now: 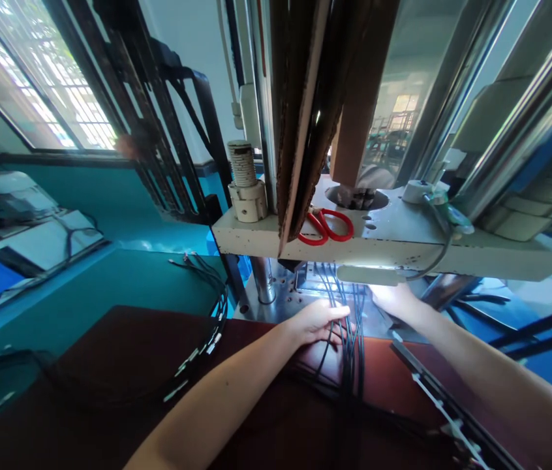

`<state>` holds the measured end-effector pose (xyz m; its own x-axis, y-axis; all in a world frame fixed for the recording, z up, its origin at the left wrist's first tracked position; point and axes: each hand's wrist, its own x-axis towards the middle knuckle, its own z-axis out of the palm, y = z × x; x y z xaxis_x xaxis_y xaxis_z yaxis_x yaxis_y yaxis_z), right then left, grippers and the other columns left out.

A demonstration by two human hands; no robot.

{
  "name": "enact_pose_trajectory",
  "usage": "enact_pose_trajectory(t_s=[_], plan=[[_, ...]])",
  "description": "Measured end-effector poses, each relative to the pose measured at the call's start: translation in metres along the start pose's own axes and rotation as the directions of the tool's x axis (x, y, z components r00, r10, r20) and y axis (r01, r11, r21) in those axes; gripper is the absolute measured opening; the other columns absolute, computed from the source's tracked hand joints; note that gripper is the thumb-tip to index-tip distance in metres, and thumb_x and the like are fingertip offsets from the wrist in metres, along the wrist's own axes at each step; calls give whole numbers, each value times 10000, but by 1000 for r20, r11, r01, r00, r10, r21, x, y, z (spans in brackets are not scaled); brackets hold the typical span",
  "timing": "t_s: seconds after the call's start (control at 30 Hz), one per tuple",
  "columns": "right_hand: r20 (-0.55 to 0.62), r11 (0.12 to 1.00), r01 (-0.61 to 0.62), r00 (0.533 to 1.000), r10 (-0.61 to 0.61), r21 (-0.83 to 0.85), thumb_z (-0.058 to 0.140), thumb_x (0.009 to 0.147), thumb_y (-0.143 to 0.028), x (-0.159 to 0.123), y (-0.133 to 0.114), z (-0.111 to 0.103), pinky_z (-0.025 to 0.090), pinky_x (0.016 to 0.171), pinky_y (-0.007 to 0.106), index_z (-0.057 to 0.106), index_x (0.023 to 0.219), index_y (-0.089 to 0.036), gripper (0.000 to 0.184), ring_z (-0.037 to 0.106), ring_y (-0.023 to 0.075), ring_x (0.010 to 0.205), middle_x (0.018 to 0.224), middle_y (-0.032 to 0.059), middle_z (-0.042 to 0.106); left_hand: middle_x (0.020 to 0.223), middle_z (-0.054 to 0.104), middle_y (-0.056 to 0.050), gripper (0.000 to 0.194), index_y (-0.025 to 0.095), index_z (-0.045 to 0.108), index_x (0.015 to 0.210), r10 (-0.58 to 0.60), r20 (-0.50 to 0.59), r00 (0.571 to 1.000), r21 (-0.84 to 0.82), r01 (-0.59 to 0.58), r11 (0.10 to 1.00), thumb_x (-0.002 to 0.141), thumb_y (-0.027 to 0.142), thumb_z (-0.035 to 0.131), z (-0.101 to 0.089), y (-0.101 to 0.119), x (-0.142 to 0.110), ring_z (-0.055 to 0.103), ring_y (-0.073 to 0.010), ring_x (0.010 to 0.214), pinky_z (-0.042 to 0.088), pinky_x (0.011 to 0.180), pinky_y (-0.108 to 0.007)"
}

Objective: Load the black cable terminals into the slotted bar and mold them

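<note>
Left hand partly curled, thumb and fingers gripping cables. Right hand: opening cannot be determined through glare.

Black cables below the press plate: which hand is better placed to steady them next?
Left, I'd judge. The left hand has its fingers among the black cables; the right hand is off to their side, its fingers washed out by glare.
</note>
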<state>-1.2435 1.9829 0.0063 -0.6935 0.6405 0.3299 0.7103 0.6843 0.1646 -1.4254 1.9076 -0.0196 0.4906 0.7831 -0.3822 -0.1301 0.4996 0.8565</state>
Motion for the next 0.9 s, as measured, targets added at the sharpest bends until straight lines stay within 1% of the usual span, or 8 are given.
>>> enact_pose_trajectory(t_s=[0.07,0.13,0.2,0.23,0.3,0.4,0.73,0.9], plan=[[4,999,9,1000,-9,-40,474,814,-104,-5,-10,1,451,737,329,604,967,-119,201,574,201,835,941,96,618,812,559,-47,322,155,452,966,134,-258,957,180,-89,980,787,409,536,-6,4,0,571,-130,588,489,531,-297],[-3,997,-2,1000,1,-75,450,798,-87,-10,-18,4,435,716,322,623,907,-104,206,578,230,819,885,121,632,914,560,-73,313,162,449,1047,461,-470,753,533,-174,828,810,358,507,-15,9,1,586,-159,748,503,685,-346],[-16,995,-17,1000,15,-94,410,828,-96,-14,-20,9,426,713,324,626,879,-96,222,581,238,798,839,123,639,1066,549,-101,299,156,473,1104,780,-317,540,869,-165,467,829,273,474,-25,15,2,537,-189,988,436,885,-368],[-18,995,-18,1000,16,-97,389,844,-97,-16,-19,11,424,715,323,626,881,-96,240,582,235,785,827,120,641,1134,535,-103,301,153,486,1126,846,-142,514,954,-156,254,843,250,447,-31,18,3,486,-197,1087,382,957,-369],[-20,995,-13,1000,11,-100,375,857,-100,-18,-13,16,422,728,324,622,915,-94,253,582,232,781,835,118,642,1222,512,-92,323,155,502,1163,798,163,580,983,-168,-79,874,258,401,-42,23,5,415,-206,1185,312,1019,-374],[-26,995,0,1000,-3,-95,386,853,-96,-22,-5,22,415,760,317,611,963,-100,250,572,226,819,867,110,634,1279,491,-85,367,150,500,1206,658,335,675,939,-179,-295,896,302,377,-57,28,6,377,-210,1232,268,1045,-375],[-81,996,13,997,-20,-87,401,840,-115,-21,-5,21,396,811,351,568,1104,-89,313,558,243,915,999,137,625,1330,446,-101,403,129,481,1228,659,312,684,939,-115,-324,887,329,397,-55,31,5,326,-188,1274,238,1054,-344],[-68,994,97,993,-100,-47,417,765,-53,-14,-2,18,409,825,331,562,1148,-113,414,536,237,1022,1025,116,637,1263,515,-90,341,154,578,1091,548,380,745,899,-159,-408,887,354,393,-54,40,6,399,-196,1223,245,1040,-342]])
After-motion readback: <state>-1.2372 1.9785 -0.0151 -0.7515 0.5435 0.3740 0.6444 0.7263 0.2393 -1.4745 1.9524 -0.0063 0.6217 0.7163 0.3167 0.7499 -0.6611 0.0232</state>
